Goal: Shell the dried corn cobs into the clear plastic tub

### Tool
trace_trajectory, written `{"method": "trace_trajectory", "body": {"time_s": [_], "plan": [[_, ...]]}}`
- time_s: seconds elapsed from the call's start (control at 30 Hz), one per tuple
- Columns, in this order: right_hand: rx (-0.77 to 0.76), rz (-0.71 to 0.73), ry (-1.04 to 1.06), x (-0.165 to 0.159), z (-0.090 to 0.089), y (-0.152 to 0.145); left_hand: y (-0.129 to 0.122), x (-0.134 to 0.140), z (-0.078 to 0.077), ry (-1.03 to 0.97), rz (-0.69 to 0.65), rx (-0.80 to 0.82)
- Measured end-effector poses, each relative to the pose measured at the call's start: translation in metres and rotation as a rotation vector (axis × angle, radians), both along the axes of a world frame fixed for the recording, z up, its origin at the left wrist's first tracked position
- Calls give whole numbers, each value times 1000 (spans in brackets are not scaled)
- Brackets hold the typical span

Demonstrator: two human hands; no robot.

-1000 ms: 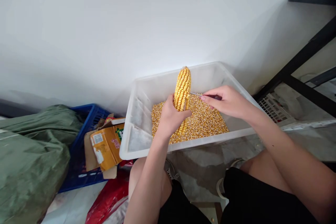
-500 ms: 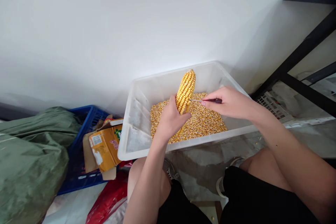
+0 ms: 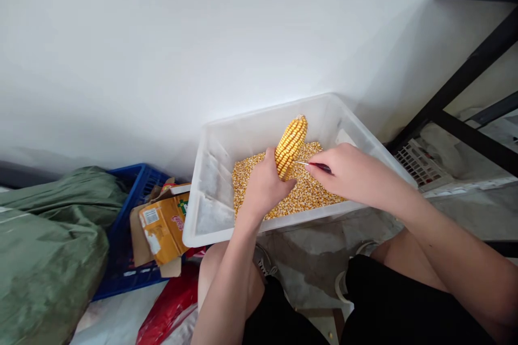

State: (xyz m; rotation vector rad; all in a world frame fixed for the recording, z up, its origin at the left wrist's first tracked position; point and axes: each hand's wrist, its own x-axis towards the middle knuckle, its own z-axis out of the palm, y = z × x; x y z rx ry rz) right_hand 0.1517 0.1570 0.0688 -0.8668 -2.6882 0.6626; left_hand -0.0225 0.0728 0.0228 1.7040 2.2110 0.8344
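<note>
My left hand (image 3: 267,183) is closed round the lower part of a yellow corn cob (image 3: 292,143), which leans to the right with its tip up. In my right hand (image 3: 340,170) is a screwdriver (image 3: 322,167) with a dark red handle, its thin metal shaft pointing left. The shaft's tip meets the cob's right side near its lower end. Both hands are over a translucent plastic bin (image 3: 226,235), where loose corn kernels (image 3: 311,197) cover the bottom. My left hand hides the cob's base.
Left of the bin stands a blue crate (image 3: 121,280) with a green cloth bundle (image 3: 52,242) and a torn orange carton (image 3: 164,226). A red plastic bag (image 3: 170,302) lies below. On the right are a black metal frame (image 3: 465,83) and a white basket (image 3: 423,164). A white wall rises behind.
The cob has tilted further right and its tip has dropped a little. My right hand has shifted slightly lower, and the screwdriver now slants more, its handle end lower.
</note>
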Motion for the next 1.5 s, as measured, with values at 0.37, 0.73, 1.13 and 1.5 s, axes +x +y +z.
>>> {"method": "trace_trajectory", "body": {"time_s": [0.37,0.73,1.13,1.5], "plan": [[-285,174,87,10,-11,39,-1,-5,1,-47,-142,0],[-169,137,46,-5,-13,24,5,-2,-2,-40,106,-49],[-57,221,11,-9,-26,14,-3,-12,1,94,-7,-89],[-215,147,54,6,-24,51,3,-8,4,-126,54,-82]]}}
